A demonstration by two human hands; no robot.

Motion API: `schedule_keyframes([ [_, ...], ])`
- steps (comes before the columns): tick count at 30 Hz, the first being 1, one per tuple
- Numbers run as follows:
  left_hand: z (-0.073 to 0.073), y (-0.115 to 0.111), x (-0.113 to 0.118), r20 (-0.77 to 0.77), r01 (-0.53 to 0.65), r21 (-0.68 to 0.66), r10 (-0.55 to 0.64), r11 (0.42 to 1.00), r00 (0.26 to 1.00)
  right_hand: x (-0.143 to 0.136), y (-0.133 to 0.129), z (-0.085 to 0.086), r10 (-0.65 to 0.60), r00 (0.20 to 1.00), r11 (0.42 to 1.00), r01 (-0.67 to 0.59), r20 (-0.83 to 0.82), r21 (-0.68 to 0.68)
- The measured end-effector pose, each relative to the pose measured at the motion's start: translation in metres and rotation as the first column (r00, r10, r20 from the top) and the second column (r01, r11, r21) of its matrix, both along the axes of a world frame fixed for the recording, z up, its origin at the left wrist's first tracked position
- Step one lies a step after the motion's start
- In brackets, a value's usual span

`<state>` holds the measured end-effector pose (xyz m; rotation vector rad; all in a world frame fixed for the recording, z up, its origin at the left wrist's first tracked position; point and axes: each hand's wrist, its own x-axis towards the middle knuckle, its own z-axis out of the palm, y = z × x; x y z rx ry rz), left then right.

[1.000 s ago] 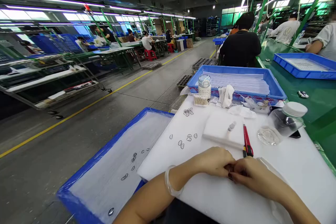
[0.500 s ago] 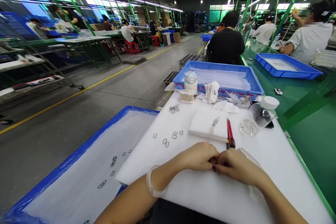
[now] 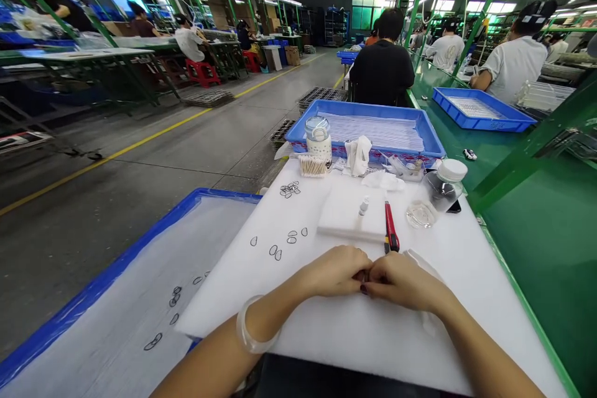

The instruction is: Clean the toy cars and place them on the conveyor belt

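Note:
My left hand [image 3: 339, 270] and my right hand [image 3: 396, 280] meet over the white foam sheet [image 3: 336, 329], fingers curled and closed together. Whatever sits between the fingertips is hidden by the hands. Just beyond them lies a red box cutter [image 3: 391, 227], beside a thin white foam pad [image 3: 347, 217] with a small vial [image 3: 364, 205] on it. A strip of white tissue [image 3: 422, 261] shows behind my right hand. To the left, several small black-rimmed oval pieces [image 3: 275, 252] are scattered on the foam, with a pile of similar pieces [image 3: 290, 189] farther back.
Along the back stand a lidded jar [image 3: 318, 137], cotton swabs [image 3: 313, 166], crumpled tissue [image 3: 358, 155] and a white-capped bottle [image 3: 446, 183] near a clear dish [image 3: 421, 214]. A blue tray [image 3: 368, 104] is behind them. A lined blue-rimmed tray [image 3: 140, 261] lies low at left. Co-workers sit ahead.
The head view has turned slightly to the right, so the scene sits farther left. Both hands stay together in the same place over the foam.

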<state>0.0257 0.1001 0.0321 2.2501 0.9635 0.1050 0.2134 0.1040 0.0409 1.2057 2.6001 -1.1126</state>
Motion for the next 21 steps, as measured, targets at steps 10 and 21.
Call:
schedule_keyframes([
  [10,0.0036,-0.0018,0.0018,-0.042,-0.007,0.005,0.007,1.0,0.999,-0.0011,-0.0011,0.0065,-0.004,1.0,1.0,0.004,-0.007,0.005],
  [21,0.0052,-0.0023,0.0013,-0.035,-0.006,-0.005,0.006,1.0,0.999,-0.0027,-0.0018,0.0063,-0.007,1.0,1.0,0.007,-0.013,0.012],
])
